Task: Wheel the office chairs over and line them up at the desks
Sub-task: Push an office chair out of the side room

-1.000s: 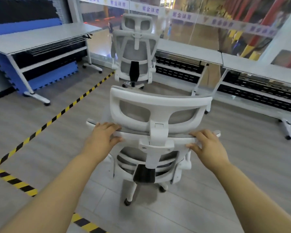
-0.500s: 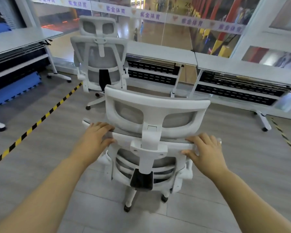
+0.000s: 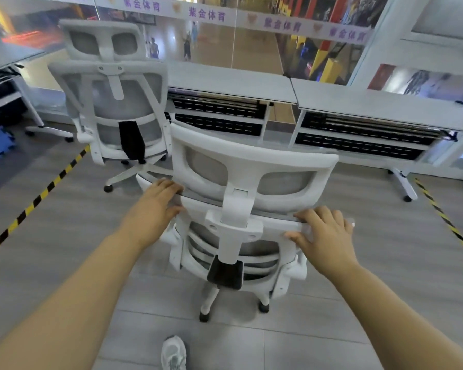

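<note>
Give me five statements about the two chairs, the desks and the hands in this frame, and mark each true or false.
1. Both hands rest on the top edge of the near chair's backrest, left hand and right hand. True.
2. The far chair is black. False: it is white with grey mesh.
3. The far chair stands to the left of the near chair, at the desk. True.
4. The near chair is lying on its side. False: it stands upright on its castors.
5. Yellow-and-black tape runs across the floor on the left. True.
</note>
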`<state>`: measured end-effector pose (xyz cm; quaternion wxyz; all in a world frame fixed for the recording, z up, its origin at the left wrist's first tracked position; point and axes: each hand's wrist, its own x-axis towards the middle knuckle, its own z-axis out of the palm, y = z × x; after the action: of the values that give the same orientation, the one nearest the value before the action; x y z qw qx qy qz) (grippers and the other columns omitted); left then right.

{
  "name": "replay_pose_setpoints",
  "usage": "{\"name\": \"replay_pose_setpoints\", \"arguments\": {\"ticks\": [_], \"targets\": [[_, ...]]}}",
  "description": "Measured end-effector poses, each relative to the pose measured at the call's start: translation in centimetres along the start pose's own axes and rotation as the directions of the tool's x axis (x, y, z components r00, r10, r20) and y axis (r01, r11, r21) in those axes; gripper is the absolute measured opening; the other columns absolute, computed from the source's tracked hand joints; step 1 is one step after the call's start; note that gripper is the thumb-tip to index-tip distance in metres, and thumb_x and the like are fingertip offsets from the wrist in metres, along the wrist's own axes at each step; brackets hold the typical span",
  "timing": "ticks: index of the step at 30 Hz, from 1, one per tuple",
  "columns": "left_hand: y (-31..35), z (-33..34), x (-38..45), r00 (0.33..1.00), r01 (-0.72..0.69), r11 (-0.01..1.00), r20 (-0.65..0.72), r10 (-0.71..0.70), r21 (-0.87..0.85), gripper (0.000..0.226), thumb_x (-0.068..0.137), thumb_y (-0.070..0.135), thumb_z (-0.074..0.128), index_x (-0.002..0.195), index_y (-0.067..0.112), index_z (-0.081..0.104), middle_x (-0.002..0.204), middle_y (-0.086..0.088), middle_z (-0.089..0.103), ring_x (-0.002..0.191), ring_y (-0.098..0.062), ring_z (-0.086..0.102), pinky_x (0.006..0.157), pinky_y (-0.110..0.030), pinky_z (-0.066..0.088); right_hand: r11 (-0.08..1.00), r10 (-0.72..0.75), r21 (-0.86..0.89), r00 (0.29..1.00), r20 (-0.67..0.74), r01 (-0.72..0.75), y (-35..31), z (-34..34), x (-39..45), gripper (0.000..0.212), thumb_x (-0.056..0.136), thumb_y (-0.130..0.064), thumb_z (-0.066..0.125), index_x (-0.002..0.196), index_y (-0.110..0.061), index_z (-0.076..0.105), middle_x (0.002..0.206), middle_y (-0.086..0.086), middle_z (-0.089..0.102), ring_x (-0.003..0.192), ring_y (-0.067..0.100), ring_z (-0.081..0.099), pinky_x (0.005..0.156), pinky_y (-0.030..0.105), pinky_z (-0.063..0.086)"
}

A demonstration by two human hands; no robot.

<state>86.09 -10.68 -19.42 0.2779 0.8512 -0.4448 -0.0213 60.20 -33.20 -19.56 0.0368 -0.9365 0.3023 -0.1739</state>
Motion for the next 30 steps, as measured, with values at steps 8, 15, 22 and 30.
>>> {"name": "replay_pose_setpoints", "arguments": {"ticks": [8, 15, 22, 30], "targets": [[-3.8, 0.7, 12.9, 0.996, -0.09, 0.995, -0.003, 0.09, -0.031, 0.041, 0.089, 0.023, 0.059, 0.127, 0.008, 0.052, 0.136, -0.006, 0.046, 0.136, -0.02, 0.027, 0.112, -0.031, 0.021, 0.991, 0.131, -0.04, 0.991, 0.021, -0.13, -0.2, 3.1, 10.7, 0.047, 0.075, -0.058, 0.059, 0.112, -0.028, 0.059, 0.108, -0.004, 0.051, 0.102, 0.022, 0.039, 0.089, 0.033, 0.019], [-7.3, 0.5, 23.9, 0.989, -0.134, 0.99, 0.052, 0.136, -0.038, 0.041, 0.09, 0.027, 0.056, 0.128, 0.011, 0.049, 0.134, -0.002, 0.045, 0.129, -0.016, 0.031, 0.102, -0.026, 0.027, 0.979, 0.196, -0.057, 0.98, 0.035, -0.194, -1.0, 5.7, 20.2, 0.048, 0.075, -0.058, 0.059, 0.111, -0.027, 0.06, 0.106, -0.003, 0.051, 0.1, 0.024, 0.041, 0.091, 0.038, 0.026], [-10.6, 0.7, 33.2, 0.992, -0.103, 0.994, 0.068, 0.106, -0.048, 0.046, 0.09, 0.03, 0.056, 0.131, 0.012, 0.048, 0.143, -0.005, 0.039, 0.138, -0.018, 0.024, 0.111, -0.029, 0.021, 0.979, 0.198, -0.057, 0.979, 0.045, -0.196, -0.9, 8.4, 29.5, 0.052, 0.074, -0.064, 0.054, 0.11, -0.027, 0.06, 0.105, -0.004, 0.051, 0.099, 0.023, 0.041, 0.088, 0.038, 0.029], [-14.3, 1.2, 43.3, 0.994, -0.072, 0.997, 0.086, 0.074, -0.028, 0.046, 0.091, 0.031, 0.055, 0.132, 0.013, 0.046, 0.144, -0.004, 0.038, 0.141, -0.017, 0.02, 0.113, -0.032, 0.019, 0.988, 0.151, -0.036, 0.988, 0.022, -0.15, -0.1, 12.2, 39.7, 0.088, 0.063, -0.09, 0.008, 0.105, -0.031, 0.06, 0.102, -0.006, 0.053, 0.093, 0.021, 0.043, 0.076, 0.032, 0.019]]}}
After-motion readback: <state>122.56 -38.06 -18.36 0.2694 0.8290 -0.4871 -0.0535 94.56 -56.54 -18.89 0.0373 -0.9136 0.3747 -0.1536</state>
